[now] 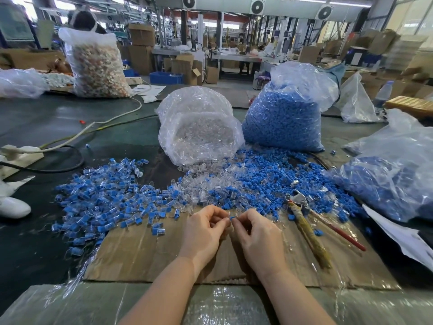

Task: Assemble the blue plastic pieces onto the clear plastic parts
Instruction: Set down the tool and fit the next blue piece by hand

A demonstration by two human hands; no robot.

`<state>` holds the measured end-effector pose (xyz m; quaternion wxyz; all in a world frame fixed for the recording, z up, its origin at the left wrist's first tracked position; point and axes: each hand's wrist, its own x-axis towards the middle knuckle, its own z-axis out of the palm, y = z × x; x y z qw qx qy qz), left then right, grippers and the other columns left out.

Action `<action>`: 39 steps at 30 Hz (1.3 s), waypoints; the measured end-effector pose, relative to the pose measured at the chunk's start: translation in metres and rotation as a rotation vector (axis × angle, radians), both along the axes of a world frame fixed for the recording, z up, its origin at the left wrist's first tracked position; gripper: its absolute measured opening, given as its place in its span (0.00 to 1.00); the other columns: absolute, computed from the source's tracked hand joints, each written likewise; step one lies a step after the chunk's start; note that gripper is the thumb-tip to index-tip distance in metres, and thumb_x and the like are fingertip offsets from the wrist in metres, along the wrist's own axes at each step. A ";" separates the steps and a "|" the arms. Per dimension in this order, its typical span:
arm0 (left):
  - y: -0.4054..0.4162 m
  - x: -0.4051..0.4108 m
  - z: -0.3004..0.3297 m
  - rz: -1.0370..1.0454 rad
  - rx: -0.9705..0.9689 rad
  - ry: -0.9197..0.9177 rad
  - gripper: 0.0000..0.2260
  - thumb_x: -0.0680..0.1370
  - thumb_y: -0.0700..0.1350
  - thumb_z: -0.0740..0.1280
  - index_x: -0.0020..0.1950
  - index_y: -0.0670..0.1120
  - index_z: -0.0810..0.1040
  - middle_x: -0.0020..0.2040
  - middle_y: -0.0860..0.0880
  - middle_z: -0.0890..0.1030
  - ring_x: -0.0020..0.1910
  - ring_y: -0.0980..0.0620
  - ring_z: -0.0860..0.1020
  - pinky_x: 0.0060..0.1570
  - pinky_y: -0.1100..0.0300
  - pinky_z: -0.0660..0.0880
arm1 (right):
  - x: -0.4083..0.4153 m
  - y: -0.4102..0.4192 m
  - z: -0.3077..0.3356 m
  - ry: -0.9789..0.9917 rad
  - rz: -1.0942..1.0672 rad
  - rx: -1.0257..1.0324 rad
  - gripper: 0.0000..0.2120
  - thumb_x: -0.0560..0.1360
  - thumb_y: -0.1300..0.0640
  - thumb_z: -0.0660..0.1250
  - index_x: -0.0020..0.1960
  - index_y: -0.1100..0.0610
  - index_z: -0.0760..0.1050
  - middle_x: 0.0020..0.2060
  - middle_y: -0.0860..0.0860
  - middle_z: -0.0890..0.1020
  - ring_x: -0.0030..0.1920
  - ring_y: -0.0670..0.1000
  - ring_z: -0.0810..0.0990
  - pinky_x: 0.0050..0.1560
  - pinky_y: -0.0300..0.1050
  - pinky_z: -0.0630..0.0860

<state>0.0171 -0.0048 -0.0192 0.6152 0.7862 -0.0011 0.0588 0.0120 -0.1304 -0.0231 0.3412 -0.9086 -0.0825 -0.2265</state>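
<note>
Upper right: tall clear bag of loose blue plastic pieces point(281, 123). Centre: tipped clear bag of clear plastic parts point(199, 134), mouth spilling toward the hands. Lower left: spread of assembled blue-and-clear units point(105, 202). Lower centre, over brown cardboard sheet point(145, 254): left hand point(203, 228) curled, contents hidden. Right hand point(255, 233) pinches small blue cap point(232, 218), right between the two hands' fingertips.
</note>
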 end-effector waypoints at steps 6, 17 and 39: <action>-0.001 0.001 0.000 0.014 -0.019 -0.017 0.06 0.75 0.38 0.67 0.44 0.49 0.78 0.40 0.47 0.81 0.39 0.50 0.80 0.42 0.57 0.80 | -0.002 -0.001 0.003 -0.034 0.075 0.043 0.08 0.71 0.56 0.72 0.49 0.54 0.79 0.40 0.44 0.80 0.40 0.44 0.75 0.44 0.36 0.72; 0.000 0.000 0.001 -0.009 -0.038 -0.027 0.07 0.75 0.37 0.67 0.45 0.49 0.79 0.40 0.48 0.82 0.40 0.53 0.81 0.40 0.62 0.79 | -0.002 -0.004 0.004 -0.038 0.141 0.047 0.07 0.71 0.59 0.72 0.48 0.54 0.82 0.40 0.46 0.80 0.43 0.47 0.77 0.45 0.43 0.75; 0.001 -0.002 0.004 -0.009 -0.008 -0.040 0.06 0.75 0.36 0.68 0.45 0.47 0.80 0.39 0.50 0.82 0.37 0.56 0.80 0.40 0.64 0.78 | -0.001 -0.003 0.003 -0.087 0.170 0.040 0.07 0.71 0.57 0.71 0.49 0.52 0.82 0.41 0.45 0.80 0.44 0.46 0.77 0.45 0.40 0.74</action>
